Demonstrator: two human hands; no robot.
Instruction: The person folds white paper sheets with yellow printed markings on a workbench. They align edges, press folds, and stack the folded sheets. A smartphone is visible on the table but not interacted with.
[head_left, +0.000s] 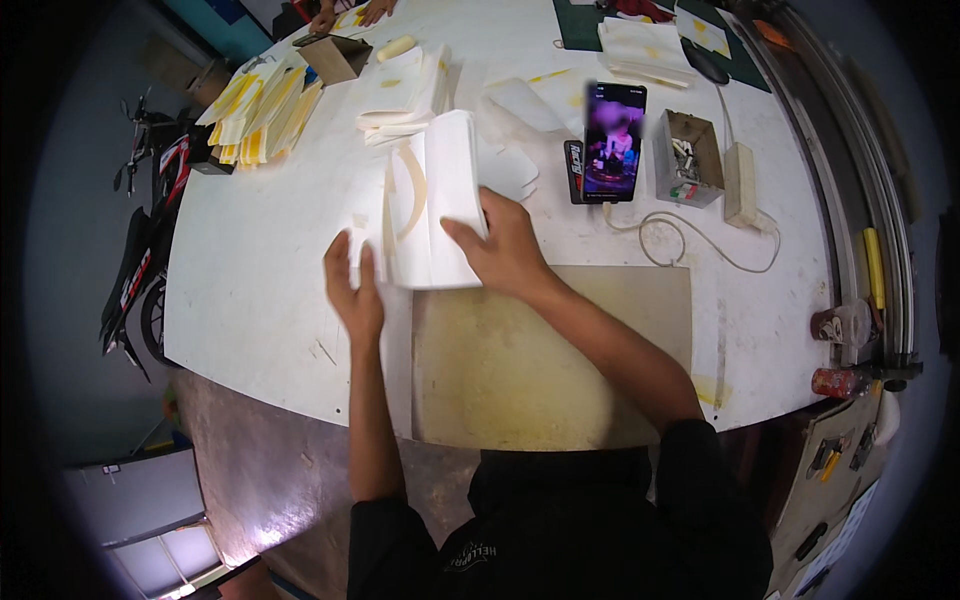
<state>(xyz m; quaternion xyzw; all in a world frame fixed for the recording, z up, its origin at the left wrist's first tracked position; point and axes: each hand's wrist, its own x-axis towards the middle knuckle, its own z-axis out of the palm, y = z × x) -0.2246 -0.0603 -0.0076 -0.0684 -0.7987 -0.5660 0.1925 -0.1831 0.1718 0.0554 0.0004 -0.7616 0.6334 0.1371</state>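
Note:
My right hand (505, 240) is closed on the right edge of a white folded sheet (455, 185), thumb on top and fingers under the edge. Whether it is paper or cloth I cannot tell. A curved tan strip (411, 190) shows along its left part. Left of the sheet, my left hand (354, 290) is slightly blurred, with its thumb and fingers apart and nothing visible between them. A small beige scrap (360, 220) lies just beyond those fingertips. The sheet's lower edge reaches the tan board (550, 360) in front of me.
Behind the sheet rests a white stack (405, 95); yellow-marked pieces (262, 110) pile up at left. Rightward stand a lit phone (613, 140), a metal box of small items (690, 160) and a power strip (740, 185) with a looping cable. Another person's hands (375, 10) show at the far edge.

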